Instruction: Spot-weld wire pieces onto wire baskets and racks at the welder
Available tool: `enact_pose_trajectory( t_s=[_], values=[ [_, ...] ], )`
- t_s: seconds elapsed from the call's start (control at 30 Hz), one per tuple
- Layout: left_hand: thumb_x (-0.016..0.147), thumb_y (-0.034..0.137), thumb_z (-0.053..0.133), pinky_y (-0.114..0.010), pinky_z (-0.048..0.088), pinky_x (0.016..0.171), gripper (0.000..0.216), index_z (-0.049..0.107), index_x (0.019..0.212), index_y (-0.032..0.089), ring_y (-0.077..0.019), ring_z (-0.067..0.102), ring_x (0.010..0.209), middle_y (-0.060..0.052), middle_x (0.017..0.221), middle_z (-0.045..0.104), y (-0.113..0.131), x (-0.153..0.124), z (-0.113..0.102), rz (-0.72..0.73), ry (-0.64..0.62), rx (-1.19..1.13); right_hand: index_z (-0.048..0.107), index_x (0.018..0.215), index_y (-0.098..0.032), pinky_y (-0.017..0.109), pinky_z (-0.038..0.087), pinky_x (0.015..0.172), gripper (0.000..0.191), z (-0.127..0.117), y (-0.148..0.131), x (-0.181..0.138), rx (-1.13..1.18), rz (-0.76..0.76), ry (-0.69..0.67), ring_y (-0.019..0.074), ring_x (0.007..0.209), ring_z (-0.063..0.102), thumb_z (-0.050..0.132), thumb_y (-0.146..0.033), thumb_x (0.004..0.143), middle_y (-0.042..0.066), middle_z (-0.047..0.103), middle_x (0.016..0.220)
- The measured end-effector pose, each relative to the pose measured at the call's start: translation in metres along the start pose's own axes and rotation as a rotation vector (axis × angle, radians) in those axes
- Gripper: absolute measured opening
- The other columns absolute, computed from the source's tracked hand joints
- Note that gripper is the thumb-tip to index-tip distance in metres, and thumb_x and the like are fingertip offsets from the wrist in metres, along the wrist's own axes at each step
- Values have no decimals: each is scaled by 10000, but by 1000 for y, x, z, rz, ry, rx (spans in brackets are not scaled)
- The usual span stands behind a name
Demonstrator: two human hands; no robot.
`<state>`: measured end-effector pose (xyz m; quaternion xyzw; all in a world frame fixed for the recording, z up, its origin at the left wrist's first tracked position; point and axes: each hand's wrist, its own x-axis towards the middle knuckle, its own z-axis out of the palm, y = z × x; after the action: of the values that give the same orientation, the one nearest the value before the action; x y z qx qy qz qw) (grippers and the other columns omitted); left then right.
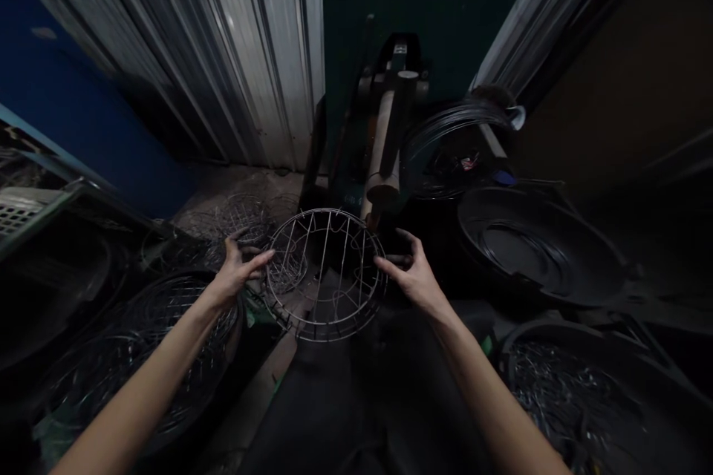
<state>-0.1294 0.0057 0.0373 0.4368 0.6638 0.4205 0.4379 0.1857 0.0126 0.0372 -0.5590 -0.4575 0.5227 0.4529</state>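
Between my two hands is a round wire rack (326, 321), made of metal rings with parallel bars across the top. My left hand (238, 272) has its thumb against the rack's left rim, with the fingers curled below it. On the opposite rim, my right hand (409, 267) pinches with the thumb, its fingers bent and partly hidden in shadow. The rack is held in front of a machine's cylindrical arm (384, 145), its far edge near the arm's lower end. Whether the rack touches the machine I cannot tell.
A dark green machine body (345, 37) stands ahead. At left, a black tub (237, 341) holds wire racks, and tangled wire pieces (239, 219) lie on the floor. To the right are a basin with wire rings (584, 237), a basin of small bent wires (518, 334) and coiled wire (451, 119).
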Motion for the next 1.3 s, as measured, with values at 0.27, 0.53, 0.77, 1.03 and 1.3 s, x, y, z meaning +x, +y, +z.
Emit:
enact_pose_trajectory(
  t_s=[0.27, 0.53, 0.77, 1.03, 1.3],
  values=[
    [644, 460, 714, -320, 524, 681, 838, 201, 1290, 313, -116, 629, 686, -8, 997, 521, 1, 11, 4, -50, -65, -71, 440, 1319, -326, 412, 495, 809, 737, -4, -2, 9, -155, -37, -38, 219, 863, 608, 726, -497, 661, 32, 626, 997],
    [656, 486, 695, -259, 509, 613, 797, 242, 1289, 318, -98, 591, 681, 10, 950, 510, 2, 1, 4, -46, -37, -45, 490, 1296, -332, 379, 508, 736, 659, -5, -13, 0, -222, 11, -38, 212, 786, 615, 694, -508, 695, 12, 634, 835],
    [632, 485, 706, -282, 518, 621, 808, 251, 1278, 319, -117, 602, 705, -2, 971, 527, 5, -2, 6, -68, -16, -47, 497, 1291, -287, 359, 503, 734, 695, -3, -17, 9, -144, 7, -55, 193, 777, 599, 718, -462, 656, 17, 646, 885],
    [644, 475, 702, -261, 500, 619, 835, 218, 1306, 322, -113, 599, 712, -15, 995, 512, -3, -5, 7, -74, -9, -72, 514, 1275, -268, 343, 488, 724, 673, 1, -16, 12, -107, -22, -65, 190, 784, 590, 710, -458, 659, 12, 648, 854],
    [643, 483, 714, -269, 508, 645, 840, 210, 1294, 318, -138, 587, 806, -25, 989, 528, 0, -5, 14, -79, -54, -109, 496, 1305, -258, 319, 478, 720, 656, -5, -16, 18, -157, -27, -100, 172, 767, 573, 681, -391, 690, -10, 621, 780]
  ],
)
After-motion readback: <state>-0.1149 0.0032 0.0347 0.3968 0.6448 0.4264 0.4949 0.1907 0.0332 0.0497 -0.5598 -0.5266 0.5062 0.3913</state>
